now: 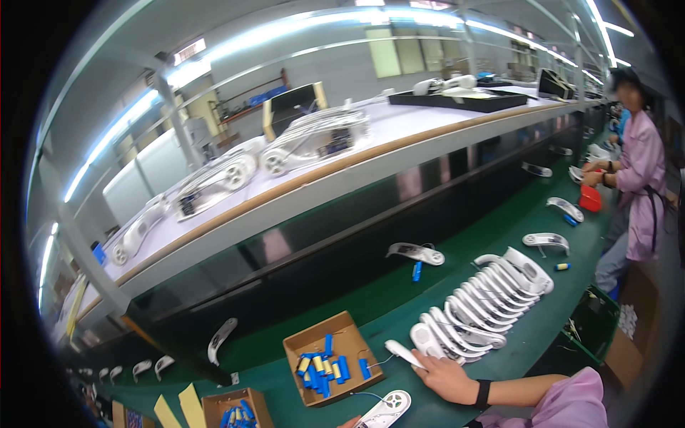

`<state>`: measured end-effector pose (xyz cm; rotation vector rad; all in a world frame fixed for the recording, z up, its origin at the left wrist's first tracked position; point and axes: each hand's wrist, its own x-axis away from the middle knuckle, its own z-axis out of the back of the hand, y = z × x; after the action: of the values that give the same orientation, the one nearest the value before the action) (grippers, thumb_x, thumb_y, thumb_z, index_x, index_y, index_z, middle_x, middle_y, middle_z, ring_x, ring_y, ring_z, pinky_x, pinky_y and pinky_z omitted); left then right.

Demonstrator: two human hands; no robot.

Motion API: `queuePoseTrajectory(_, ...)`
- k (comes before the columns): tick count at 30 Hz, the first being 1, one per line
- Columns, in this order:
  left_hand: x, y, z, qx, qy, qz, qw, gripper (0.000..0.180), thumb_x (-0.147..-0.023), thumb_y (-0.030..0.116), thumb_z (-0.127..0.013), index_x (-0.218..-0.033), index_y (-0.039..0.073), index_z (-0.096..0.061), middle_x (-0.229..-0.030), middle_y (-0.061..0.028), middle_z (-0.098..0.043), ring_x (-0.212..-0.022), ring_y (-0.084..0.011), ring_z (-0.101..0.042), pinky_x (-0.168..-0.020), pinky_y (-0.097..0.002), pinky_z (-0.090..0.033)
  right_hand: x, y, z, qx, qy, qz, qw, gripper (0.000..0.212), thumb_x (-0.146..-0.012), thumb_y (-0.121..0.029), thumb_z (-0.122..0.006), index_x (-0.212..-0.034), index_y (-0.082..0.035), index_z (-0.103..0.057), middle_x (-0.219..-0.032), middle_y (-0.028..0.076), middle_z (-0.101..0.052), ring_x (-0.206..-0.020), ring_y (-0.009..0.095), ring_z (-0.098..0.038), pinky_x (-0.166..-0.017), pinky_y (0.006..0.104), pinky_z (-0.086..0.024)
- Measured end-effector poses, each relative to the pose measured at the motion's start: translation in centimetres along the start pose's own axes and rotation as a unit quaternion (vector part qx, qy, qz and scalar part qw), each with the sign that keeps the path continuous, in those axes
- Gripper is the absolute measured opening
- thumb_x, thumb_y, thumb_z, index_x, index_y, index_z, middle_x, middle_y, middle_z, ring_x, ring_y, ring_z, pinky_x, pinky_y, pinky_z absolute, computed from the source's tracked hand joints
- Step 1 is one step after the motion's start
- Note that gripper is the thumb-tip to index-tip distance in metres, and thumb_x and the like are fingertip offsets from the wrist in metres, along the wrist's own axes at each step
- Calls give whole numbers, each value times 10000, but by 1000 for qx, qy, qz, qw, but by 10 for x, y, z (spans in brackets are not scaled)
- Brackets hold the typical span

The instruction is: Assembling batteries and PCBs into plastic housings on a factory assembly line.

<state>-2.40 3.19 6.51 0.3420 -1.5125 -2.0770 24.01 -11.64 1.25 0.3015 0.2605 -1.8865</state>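
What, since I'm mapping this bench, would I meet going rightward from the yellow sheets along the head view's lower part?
Yellow sheets → cardboard box cut off by the picture's lower edge → fully visible cardboard box → right hand → green crate.

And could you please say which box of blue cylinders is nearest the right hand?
The fully visible box, left of the right hand; the next box leftward runs off the lower edge.

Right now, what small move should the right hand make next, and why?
Probably ease the white plastic shell in the right hand slightly toward the cardboard box: a thin wire appears to run from the shell to a blue cylindrical cell at the box's right side, so pulling away might strain it.
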Motion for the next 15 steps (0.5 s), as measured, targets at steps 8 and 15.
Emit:
queuePoseTrajectory(8, -24, -24, -39, -38, -38, -45, 998, 587, -812, 56, -795, -1341, -27, -555, -1193, -220, -662, -1072, -277, -657, -934, -368, -515, 6, 24, 6, 12, -21, -21, 1000, 332, -888, -117, -596, -1195, -22, -680, -1478, 158, -500, -1001, 192, -657, -697, 311, -552)
queuePoseTrajectory(15, -24, -37, -43, -38, -54, -37, 997, 579, -810, 74, -801, -1332, -21, -568, -1202, -217, -657, -1076, -303, -658, -932, -370, -516, 15, 49, 11, 18, -14, -29, 999, 265, -900, -145, -608, -1112, -22, -707, -1419, 128, -542, -986, 193, -671, -690, 310, -558)
